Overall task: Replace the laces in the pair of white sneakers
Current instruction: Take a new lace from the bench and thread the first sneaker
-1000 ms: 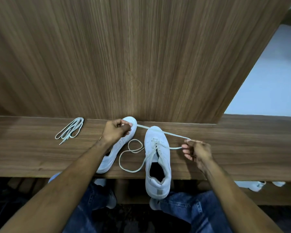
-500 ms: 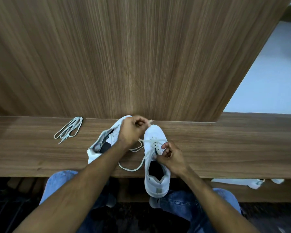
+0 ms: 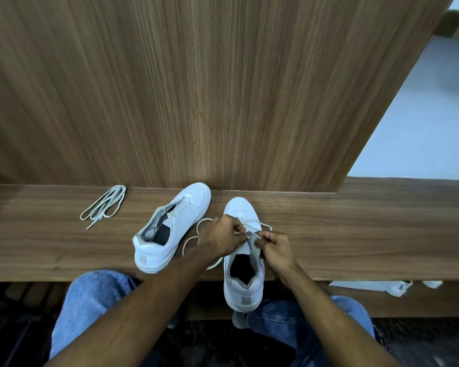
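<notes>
My left hand (image 3: 221, 239): curled over the eyelets of the right-side white leather low-top sneaker (image 3: 243, 256), fingertips pinching an end of the flat off-white woven lace (image 3: 202, 227).
My right hand (image 3: 275, 247): thumb and forefinger pinching the other lace end, just beside my left fingertips above the tongue.
Lace risk: the tips are small and slick; if my pinch loosens, I judge an end could slide back out of its eyelet.
Slack risk: a loose loop lies between the two shoes and runs under my left wrist; a hard pull could snag it or leave the ends uneven.
Shoe risk: the heel overhangs the front edge of the brown wood-grain shelf (image 3: 355, 234), so a tug toward me might tip it off.
Second smooth white sneaker (image 3: 171, 226): unlaced, tongue open, angled to the left, soft padded grey collar.
Spare bundle of pale flat laces (image 3: 104, 206): folded in long limp loops, well apart at the left.
Vertical wood-grain back panel (image 3: 196, 88): matte, fine straight streaks.
</notes>
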Available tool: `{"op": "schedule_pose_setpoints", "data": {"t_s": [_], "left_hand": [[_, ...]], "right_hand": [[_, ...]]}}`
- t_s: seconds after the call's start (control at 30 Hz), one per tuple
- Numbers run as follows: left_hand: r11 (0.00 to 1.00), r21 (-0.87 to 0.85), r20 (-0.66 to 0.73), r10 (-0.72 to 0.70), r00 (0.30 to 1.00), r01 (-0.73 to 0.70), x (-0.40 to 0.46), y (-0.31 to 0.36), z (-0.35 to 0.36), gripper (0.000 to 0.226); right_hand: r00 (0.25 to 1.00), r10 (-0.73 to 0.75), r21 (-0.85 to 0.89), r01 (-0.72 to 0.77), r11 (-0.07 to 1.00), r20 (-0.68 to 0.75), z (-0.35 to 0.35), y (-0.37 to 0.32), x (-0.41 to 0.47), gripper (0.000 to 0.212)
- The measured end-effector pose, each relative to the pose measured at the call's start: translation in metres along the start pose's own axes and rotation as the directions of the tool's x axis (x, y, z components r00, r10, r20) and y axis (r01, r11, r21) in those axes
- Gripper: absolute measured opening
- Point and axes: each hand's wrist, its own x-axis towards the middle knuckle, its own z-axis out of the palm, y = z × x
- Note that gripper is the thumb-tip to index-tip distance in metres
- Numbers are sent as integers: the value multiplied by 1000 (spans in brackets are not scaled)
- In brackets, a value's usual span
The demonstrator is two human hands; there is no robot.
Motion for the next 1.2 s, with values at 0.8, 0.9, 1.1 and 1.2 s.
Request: {"op": "schedule_pose_setpoints", "data": {"t_s": [0.8,0.9,1.1,1.2], "left_hand": [[992,118,-175,-10,984,31,3,7,28,13],[995,87,-176,-38,984,54,-1,4,27,11],[998,10,-114,-54,992,56,-14,-1,22,41],[991,-53,-104,-128,986,123,-18,-11,20,53]], "right_hand": [[989,100,206,-122,971,111,-8,-11,6,23],[994,75,39,-79,996,75,-5,-14,12,34],[988,-7,-36,1,999,-157,-20,-21,22,37],[899,72,335,86,938,-433,-50,-42,22,34]]}}
